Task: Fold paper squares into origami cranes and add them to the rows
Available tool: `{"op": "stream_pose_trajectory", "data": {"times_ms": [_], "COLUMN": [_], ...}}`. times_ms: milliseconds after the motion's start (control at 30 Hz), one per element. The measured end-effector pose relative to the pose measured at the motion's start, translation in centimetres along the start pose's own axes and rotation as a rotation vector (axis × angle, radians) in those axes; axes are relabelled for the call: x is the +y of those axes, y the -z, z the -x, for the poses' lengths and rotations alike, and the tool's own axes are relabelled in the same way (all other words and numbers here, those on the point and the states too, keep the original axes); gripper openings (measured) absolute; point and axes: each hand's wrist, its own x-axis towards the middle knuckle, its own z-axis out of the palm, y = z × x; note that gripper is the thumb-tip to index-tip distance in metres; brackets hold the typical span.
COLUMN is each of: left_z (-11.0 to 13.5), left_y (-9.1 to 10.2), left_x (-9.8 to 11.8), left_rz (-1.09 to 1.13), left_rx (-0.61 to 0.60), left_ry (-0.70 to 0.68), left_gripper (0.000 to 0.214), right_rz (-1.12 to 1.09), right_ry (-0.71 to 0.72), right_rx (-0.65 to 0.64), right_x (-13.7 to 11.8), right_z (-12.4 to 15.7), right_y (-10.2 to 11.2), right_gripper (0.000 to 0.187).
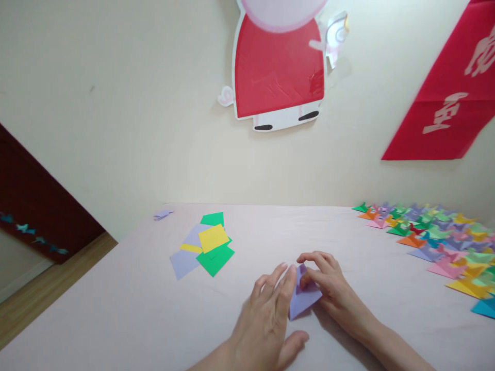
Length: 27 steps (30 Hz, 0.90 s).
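Note:
A purple sheet of origami paper (305, 300), partly folded, lies on the pale table in front of me. Along its left edge my left hand (268, 309) rests with fingers stretched out and thumb apart, touching the paper. My right hand (330, 283) has its fingers bent over the upper right part of the sheet and grips it there; its fingertips hide some of the folds.
Loose green, yellow and purple paper squares (214, 238) overlap to the left. A small folded purple piece (163, 215) lies at the far left corner. Rows of colourful folded paper figures (425, 239) cover the right side. The wall (174, 129) borders the table's back.

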Motion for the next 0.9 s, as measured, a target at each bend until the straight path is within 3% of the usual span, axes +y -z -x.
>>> {"op": "stream_pose_trajectory", "data": {"times_ms": [200, 400, 533, 600, 733, 800, 900], "left_z": [0.2, 0.1, -0.1, -0.1, 0.1, 0.3, 0.3], "left_y": [-0.5, -0.6, -0.6, -0.7, -0.9, -1.1, -1.1], "left_x": [-0.2, -0.3, 0.0, 0.2, 0.5, 0.6, 0.5], "left_rz": [-0.085, -0.126, -0.154, -0.150, -0.136, -0.141, -0.123], "left_rx": [-0.165, -0.226, -0.175, -0.156, -0.132, -0.124, -0.139], "left_ry": [0.035, 0.055, 0.041, 0.053, 0.126, 0.154, 0.180], "left_gripper": [0.085, 0.076, 0.071, 0.071, 0.079, 0.079, 0.071], "right_rz": [0.180, 0.253, 0.179, 0.070, -0.180, -0.198, -0.118], "right_ry": [0.057, 0.141, 0.149, 0.088, -0.247, -0.368, -0.419], "right_rx": [0.065, -0.216, -0.299, -0.279, -0.178, -0.156, -0.130], "right_x": [1.4, 0.3, -0.6, -0.5, 0.1, 0.1, -0.4], "right_z": [-0.1, 0.0, 0.6, 0.7, 0.0, -0.6, -1.2], "right_y": [0.2, 2.7, 2.3, 1.7, 1.0, 0.9, 0.5], "right_gripper": [0.039, 0.039, 0.027, 0.018, 0.031, 0.028, 0.020]}}
